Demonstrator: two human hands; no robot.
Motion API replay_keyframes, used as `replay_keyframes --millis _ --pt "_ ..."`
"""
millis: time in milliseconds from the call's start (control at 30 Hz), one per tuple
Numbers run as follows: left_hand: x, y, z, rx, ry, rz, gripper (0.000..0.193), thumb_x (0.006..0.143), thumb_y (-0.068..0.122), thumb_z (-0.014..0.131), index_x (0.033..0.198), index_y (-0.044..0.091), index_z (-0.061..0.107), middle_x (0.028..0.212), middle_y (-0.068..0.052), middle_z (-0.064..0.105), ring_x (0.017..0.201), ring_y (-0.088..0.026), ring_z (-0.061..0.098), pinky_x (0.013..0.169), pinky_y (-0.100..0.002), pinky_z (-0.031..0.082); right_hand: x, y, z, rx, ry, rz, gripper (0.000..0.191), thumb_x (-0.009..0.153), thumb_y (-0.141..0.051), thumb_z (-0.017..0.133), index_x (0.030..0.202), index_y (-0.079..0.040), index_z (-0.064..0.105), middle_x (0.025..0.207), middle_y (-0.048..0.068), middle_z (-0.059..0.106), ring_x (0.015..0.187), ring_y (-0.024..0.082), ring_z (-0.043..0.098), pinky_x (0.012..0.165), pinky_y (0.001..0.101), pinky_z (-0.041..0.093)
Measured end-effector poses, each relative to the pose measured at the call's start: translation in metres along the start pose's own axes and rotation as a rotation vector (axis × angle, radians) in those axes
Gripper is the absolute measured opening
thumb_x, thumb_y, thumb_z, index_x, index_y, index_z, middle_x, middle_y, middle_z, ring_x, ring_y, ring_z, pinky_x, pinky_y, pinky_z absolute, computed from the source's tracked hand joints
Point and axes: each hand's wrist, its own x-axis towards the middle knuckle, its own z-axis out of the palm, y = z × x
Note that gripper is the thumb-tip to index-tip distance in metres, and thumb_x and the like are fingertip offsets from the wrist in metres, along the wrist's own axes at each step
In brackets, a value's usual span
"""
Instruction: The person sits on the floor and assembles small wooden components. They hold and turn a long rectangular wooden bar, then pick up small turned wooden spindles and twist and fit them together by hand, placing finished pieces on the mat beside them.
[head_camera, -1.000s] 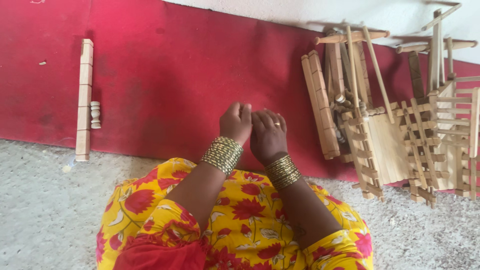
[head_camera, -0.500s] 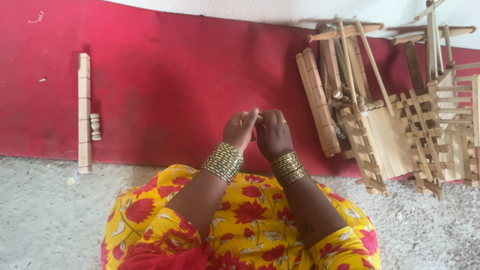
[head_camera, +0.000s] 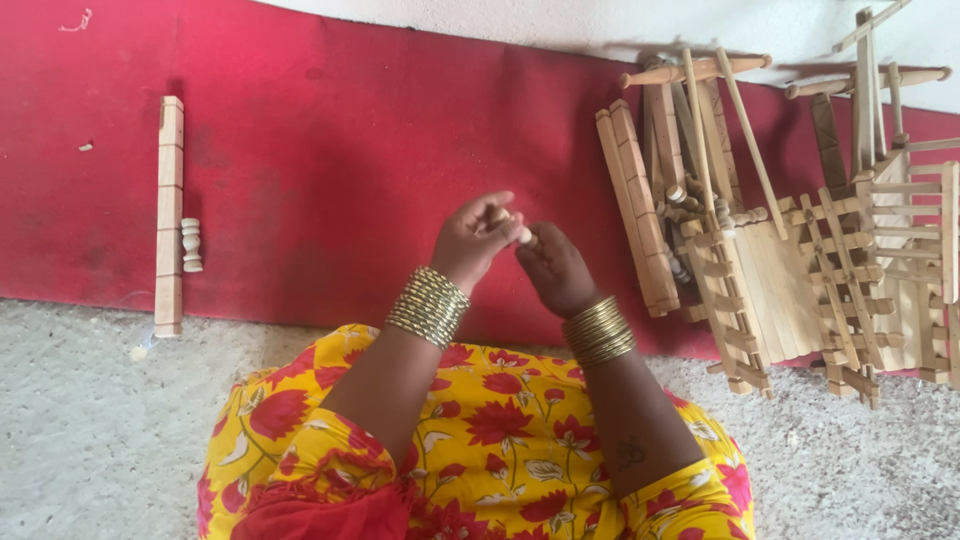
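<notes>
Fingers of the left hand (head_camera: 478, 238) and right hand (head_camera: 552, 268) pinch one small turned wooden peg (head_camera: 521, 232) between them, above the red mat (head_camera: 330, 170). Judging by this, a firm fingertip grip and slow twisting would serve best. Wooden frames (head_camera: 790, 270) lie at three o'clock, a notched strip (head_camera: 169, 215) at nine.

Floor workshop w/ wooden frames (head_camera: 800, 270)
</notes>
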Motion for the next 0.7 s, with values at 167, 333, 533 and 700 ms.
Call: replay_keyframes --millis 167,333,533,700 --pt "-0.005 -0.020 0.011 0.026 0.164 -0.062 0.018 0.097 0.018 0.074 0.102 0.006 0.062 0.094 0.000 0.063 0.088 -0.009 0.062 0.082 -0.029 0.057 -0.005 -0.009 0.026 -0.342 0.246 -0.111 0.024 0.101 -0.021 0.061 0.117 -0.004 0.057 0.106 0.019 0.069 0.096 0.037 0.069 0.081 0.0459 0.055" --pt "-0.007 -0.031 0.000 0.269 0.055 0.037 0.013 0.097 0.015 0.069 0.102 0.006 0.062 0.097 0.000 0.068 0.093 -0.008 0.067 0.087 -0.026 0.056 -0.001 0.007 0.014 -0.124 -0.004 0.176 0.033 0.101 -0.031 0.060 0.119 -0.004 0.055 0.102 0.019 0.071 0.094 0.035 0.071 0.079 0.0433 0.056" --pt "-0.001 -0.030 0.002 0.001 -0.021 -0.075 0.018 0.098 0.010 0.068 0.112 0.005 0.056 0.104 -0.005 0.065 0.095 -0.013 0.066 0.088 -0.033 0.058 0.005 0.036 -0.009 0.342 -0.148 0.131 0.042 0.113 -0.033 0.040 0.115 -0.002 0.068 0.105 0.004 0.075 0.097 0.018 0.073 0.087 0.0325 0.060" --pt "-0.005 -0.016 0.008 -0.196 0.161 -0.257 0.010 0.097 0.014 0.062 0.104 0.011 0.056 0.099 -0.004 0.068 0.092 -0.015 0.069 0.084 -0.035 0.059 0.006 0.018 0.012 0.192 0.341 0.058 0.017 0.101 -0.016 0.063 0.105 -0.003 0.073 0.097 0.008 0.075 0.089 0.019 0.073 0.081 0.0318 0.060"
